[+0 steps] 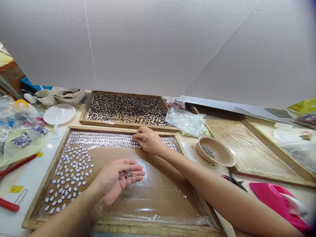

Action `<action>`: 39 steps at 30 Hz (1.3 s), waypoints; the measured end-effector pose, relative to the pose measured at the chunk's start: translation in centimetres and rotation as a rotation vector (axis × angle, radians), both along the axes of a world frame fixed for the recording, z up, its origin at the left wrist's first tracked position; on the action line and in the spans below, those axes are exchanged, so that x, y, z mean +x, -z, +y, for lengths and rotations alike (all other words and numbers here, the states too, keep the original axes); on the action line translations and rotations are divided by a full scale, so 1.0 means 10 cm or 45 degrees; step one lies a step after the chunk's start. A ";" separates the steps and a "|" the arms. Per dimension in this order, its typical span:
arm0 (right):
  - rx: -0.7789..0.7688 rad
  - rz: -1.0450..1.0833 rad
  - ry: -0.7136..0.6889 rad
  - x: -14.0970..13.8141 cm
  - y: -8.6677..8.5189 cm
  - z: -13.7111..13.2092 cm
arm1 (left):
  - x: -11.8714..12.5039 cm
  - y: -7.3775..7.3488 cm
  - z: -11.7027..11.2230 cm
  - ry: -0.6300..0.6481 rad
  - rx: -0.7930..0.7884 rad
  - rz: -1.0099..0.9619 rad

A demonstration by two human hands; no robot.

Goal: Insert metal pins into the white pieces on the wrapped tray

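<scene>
My left hand (116, 184) is palm up over the wooden-framed tray (158, 194), its fingers extended, and a small heap of thin metal pieces like posts or pins (128, 173) rests on them. At the tray's far side, my right hand (148, 140) pinches thumb and fingertips together over the neat rows of small round white pieces (103, 140). What sits between those fingertips is too small to make out. Loose white leaf-shaped pieces (76, 164) lie scattered across the tray's left part, on its clear plastic film.
Behind stands another framed tray (85, 115) of small dark pieces. To the right are a beige bowl (225, 157) of metal bits, pliers (234, 181), a pink container (271, 197) and a film-covered board (242, 144). Leftward lie a white plate (59, 113) and red-handled tools (19, 166).
</scene>
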State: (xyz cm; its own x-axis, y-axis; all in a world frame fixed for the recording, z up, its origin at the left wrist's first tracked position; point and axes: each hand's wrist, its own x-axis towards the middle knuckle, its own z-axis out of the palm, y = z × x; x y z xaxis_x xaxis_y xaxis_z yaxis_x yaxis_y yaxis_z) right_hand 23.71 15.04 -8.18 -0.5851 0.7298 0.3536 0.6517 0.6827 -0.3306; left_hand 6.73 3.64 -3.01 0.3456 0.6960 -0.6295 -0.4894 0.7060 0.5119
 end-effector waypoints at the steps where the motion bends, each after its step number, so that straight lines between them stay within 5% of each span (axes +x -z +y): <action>1: 0.009 -0.005 0.002 0.02 -0.03 -0.02 | 0.00 0.00 0.01 -0.019 -0.007 -0.014; 5: -0.007 0.092 0.017 0.05 -0.25 -0.23 | -0.01 -0.01 0.02 -0.085 -0.033 -0.087; 9: -0.226 0.208 -0.107 -0.06 -0.47 -0.61 | -0.03 -0.02 0.01 -0.119 0.012 -0.177; 14: -0.376 0.159 -0.192 -0.21 -0.53 -0.87 | -0.04 -0.02 0.00 -0.125 0.029 -0.178; 33: -0.503 0.387 -0.141 -0.18 -0.51 -0.86 | -0.04 -0.02 0.00 -0.009 0.159 -0.143; 39: -0.193 0.243 -0.003 -0.03 -0.39 -0.55 | -0.03 -0.06 -0.02 0.028 0.074 -0.026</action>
